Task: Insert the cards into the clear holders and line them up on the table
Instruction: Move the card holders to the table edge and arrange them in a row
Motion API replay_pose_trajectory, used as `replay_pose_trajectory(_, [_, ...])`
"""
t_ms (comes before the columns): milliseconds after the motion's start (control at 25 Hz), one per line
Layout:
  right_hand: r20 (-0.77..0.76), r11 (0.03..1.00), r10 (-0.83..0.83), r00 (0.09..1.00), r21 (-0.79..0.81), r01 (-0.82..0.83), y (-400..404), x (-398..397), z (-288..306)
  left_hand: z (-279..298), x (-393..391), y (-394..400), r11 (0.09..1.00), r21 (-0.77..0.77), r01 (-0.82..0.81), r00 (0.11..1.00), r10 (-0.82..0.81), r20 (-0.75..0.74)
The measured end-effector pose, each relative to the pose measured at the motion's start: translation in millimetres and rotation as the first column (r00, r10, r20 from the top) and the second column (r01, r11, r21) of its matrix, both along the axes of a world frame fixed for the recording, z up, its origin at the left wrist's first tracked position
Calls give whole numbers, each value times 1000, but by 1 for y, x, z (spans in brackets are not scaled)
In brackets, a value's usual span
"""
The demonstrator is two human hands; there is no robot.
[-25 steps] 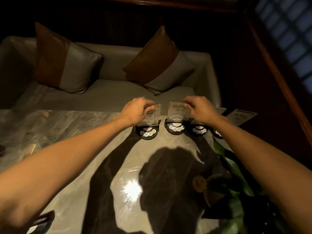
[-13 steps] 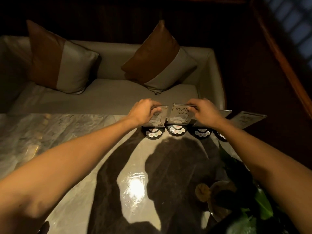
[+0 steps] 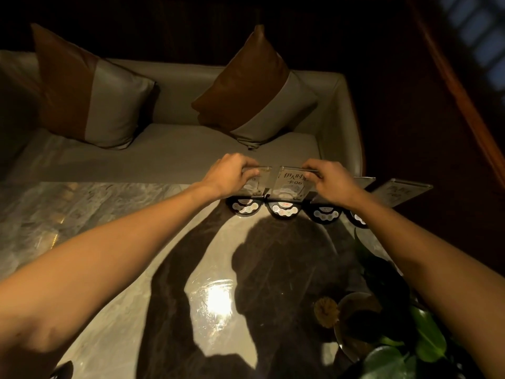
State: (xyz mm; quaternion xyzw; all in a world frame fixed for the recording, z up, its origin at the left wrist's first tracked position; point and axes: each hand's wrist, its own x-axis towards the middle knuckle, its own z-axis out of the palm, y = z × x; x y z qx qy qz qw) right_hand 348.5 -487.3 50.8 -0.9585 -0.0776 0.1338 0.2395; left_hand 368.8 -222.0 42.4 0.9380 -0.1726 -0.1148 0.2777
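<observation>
Marble table point(image 3: 109, 214), hands point(image 3: 232, 173) on holders point(image 3: 289, 184)

Left hand point(image 3: 232, 173) hides leftmost holder point(image 3: 255, 184); card print unreadable.

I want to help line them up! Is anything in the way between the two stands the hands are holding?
Nothing visible. The left hand holds one holder and the right hand holds the next holder; their black bases sit almost touching on the table.
</observation>
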Motion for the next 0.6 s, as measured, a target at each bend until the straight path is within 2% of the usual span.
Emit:
replay_pose_trajectory(280, [-97, 996, 39, 994, -76, -47, 1, 4, 8, -1, 5, 2, 999, 33, 2, 999, -1, -46])
replay_pose_trajectory(600, [-5, 963, 19, 1000, -268, -20, 23, -8, 32, 32, -8, 33, 1000, -10, -20, 999, 20, 40])
